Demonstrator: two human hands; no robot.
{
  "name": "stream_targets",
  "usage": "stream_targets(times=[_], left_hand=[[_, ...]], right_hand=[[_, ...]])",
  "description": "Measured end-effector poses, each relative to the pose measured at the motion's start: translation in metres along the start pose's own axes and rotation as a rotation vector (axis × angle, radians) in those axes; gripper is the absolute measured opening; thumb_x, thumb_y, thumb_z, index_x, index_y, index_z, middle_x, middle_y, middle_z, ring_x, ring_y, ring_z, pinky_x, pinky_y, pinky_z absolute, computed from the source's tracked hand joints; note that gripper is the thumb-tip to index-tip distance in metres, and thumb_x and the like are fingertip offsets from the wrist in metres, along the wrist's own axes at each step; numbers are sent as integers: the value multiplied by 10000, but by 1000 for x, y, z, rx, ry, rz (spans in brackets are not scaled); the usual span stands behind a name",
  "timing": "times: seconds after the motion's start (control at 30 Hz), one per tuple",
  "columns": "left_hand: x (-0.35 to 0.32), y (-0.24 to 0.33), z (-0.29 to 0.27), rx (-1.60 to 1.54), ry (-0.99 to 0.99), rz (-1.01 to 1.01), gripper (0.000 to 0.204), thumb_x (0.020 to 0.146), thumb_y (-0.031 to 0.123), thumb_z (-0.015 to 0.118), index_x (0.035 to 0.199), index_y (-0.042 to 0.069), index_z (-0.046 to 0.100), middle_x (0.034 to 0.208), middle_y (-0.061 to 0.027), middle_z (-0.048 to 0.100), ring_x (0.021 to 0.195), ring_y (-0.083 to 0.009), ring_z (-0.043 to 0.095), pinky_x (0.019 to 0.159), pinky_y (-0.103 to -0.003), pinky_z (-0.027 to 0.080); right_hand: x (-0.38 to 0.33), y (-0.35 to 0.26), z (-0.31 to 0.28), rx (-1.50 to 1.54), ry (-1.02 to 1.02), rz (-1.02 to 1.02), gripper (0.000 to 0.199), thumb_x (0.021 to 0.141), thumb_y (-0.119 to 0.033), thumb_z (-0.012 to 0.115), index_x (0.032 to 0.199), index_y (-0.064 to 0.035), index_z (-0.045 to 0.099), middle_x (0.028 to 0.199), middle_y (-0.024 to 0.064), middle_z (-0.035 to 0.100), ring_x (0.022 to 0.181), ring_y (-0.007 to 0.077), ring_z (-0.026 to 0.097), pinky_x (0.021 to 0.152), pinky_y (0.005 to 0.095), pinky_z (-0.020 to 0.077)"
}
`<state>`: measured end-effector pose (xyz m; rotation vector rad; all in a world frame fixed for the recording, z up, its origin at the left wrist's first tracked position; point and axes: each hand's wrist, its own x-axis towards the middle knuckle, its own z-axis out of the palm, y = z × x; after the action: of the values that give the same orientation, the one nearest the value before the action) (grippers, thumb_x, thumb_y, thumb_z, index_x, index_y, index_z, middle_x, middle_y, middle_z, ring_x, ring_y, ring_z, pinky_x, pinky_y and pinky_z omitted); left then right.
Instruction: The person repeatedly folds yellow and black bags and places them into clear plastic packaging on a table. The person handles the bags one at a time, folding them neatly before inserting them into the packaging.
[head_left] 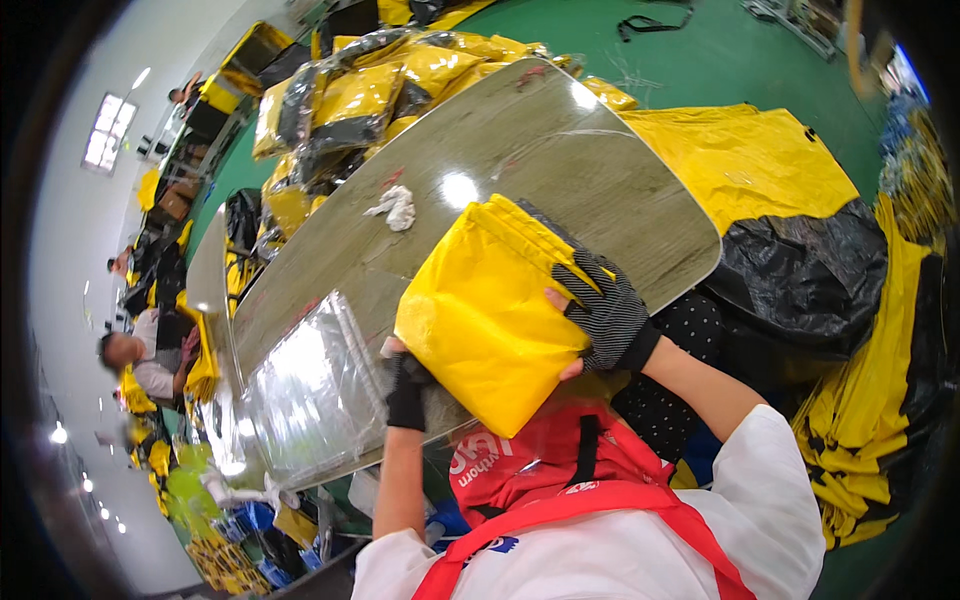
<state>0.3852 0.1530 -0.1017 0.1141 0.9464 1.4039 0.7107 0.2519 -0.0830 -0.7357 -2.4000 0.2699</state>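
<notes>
R hand, in a grey-and-black striped glove w/ bare fingertips, has fingers clamped on the right edge of a folded, glossy yellow sheet, held over the near side of a shiny wood-grain table. L hand, dark-gloved, is at the sheet's left edge, fingers mostly hidden, can't tell if gripping. Flat clear plastic bags lie left, crumpled white wad farther off.
</notes>
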Motion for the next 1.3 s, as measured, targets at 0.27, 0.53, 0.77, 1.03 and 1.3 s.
stream_targets(times=[0.27, 0.53, 0.77, 1.03, 1.3], left_hand=[[-7, -41, 179, 404, -484, 423, 452, 867, 332, 565, 1189, 31, 463, 1189, -141, 523, 1084, -277, 520, 929, -422, 421], [70, -80, 196, 2098, -147, 1150, 743, 809, 659, 368, 1349, 149, 392, 1402, -193, 331, 1315, -393, 251, 1076, -550, 91], [188, -38, 127, 1435, -368, 1058, 272, 882, 344, 514, 925, 98, 623, 783, -161, 628, 693, -337, 607, 619, -405, 481], [210, 116, -7, 1723, 434, 727, 428, 738, 182, 683, 1127, 123, 515, 909, -170, 643, 833, -327, 614, 749, -378, 487], [-47, -54, -14, 2241, 120, 650, 621, 767, 395, 581, 1317, 155, 423, 1359, -254, 345, 1294, -451, 248, 1045, -595, 111]], right_hand=[[-27, 79, 0, 454, 102, 501, 547, 697, -286, 714, 1175, -75, 552, 1172, 203, 545, 1124, 341, 494, 965, 436, 370], [-9, 65, -27, 1638, 309, 1065, 372, 849, -140, 603, 1190, -9, 533, 1154, 90, 572, 1007, 172, 571, 915, 277, 433], [-24, 80, -11, 1263, 275, 1111, 500, 763, -134, 709, 1202, 7, 513, 1100, 110, 594, 950, 193, 592, 819, 293, 489], [-53, 72, -16, 1533, 341, 1282, 361, 847, -145, 609, 1169, 0, 532, 1094, 93, 602, 912, 173, 600, 807, 305, 494], [-134, 42, -60, 1396, 486, 1193, 580, 766, -139, 660, 1284, -1, 437, 1214, 100, 537, 1090, 240, 528, 932, 358, 432]])
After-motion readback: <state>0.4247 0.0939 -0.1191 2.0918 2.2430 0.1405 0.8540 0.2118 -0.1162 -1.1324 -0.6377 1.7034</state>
